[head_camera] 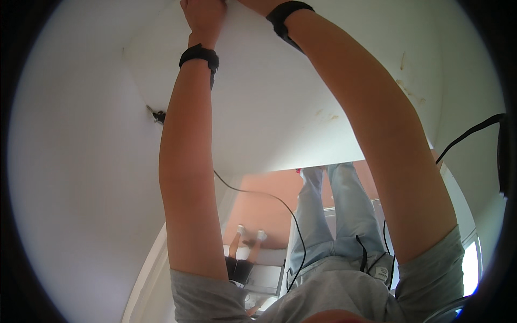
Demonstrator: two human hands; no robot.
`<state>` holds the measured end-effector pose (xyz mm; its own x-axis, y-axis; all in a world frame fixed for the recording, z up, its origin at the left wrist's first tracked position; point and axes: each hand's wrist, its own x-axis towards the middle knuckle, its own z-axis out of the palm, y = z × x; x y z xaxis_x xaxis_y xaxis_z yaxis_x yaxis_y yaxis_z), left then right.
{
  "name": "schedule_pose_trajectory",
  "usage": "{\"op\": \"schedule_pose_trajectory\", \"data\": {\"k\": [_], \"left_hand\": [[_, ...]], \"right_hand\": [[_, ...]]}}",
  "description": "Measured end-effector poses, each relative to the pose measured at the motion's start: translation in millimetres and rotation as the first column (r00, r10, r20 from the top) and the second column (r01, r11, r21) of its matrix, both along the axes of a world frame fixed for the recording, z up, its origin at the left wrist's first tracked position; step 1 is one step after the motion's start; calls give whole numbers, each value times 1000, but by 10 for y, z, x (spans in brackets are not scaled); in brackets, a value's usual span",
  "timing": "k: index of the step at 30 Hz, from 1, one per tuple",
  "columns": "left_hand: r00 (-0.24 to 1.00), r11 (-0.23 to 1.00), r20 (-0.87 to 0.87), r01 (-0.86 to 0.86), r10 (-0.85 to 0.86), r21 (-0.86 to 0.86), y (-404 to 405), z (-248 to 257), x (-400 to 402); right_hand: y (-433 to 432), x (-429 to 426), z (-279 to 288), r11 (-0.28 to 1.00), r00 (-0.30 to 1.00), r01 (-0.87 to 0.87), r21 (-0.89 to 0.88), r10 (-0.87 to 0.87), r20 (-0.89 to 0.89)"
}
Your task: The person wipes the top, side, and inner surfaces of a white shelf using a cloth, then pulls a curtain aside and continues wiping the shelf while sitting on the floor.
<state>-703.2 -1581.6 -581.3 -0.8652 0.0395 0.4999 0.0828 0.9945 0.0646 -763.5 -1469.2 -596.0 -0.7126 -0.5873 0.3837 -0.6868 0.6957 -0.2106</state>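
Both my arms reach up across a white wall surface (pixel 258 101), each with a black strap at the wrist. My left hand (pixel 205 18) is at the top edge of the picture, close to this surface. Its fingers are mostly cut off, so I cannot tell whether it holds anything. Only the wrist end of my right hand (pixel 255 5) shows, to the right of the left one, and its fingers are out of view. Beside my left forearm, a small dark fitting with loose wire ends (pixel 158 116) sticks out of the wall, partly hidden by the arm.
Brown stains (pixel 410 92) mark the white surface. A thin black cable (pixel 278 198) curves from behind my left arm to my waist. Below, another person's legs (pixel 246 252) rest over a reddish floor (pixel 262 210). A black strap (pixel 468 131) hangs at the right.
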Motion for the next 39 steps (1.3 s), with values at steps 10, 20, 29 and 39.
{"op": "schedule_pose_trajectory", "data": {"k": [10,20,29,39], "left_hand": [[995,993,87,62,-53,-105,190,67,930],[927,997,367,81,-73,-5,1305,442,2375],[924,988,351,153,-149,17,1924,508,3360],[946,992,314,104,-75,-78,1512,486,2973]], "right_hand": [[308,902,137,913,984,-47,405,112,-138],[1655,2406,545,984,971,-144,-104,160,176],[2435,3193,581,972,914,-180,-149,222,340],[2031,2850,529,968,939,-127,-216,187,289]]}}
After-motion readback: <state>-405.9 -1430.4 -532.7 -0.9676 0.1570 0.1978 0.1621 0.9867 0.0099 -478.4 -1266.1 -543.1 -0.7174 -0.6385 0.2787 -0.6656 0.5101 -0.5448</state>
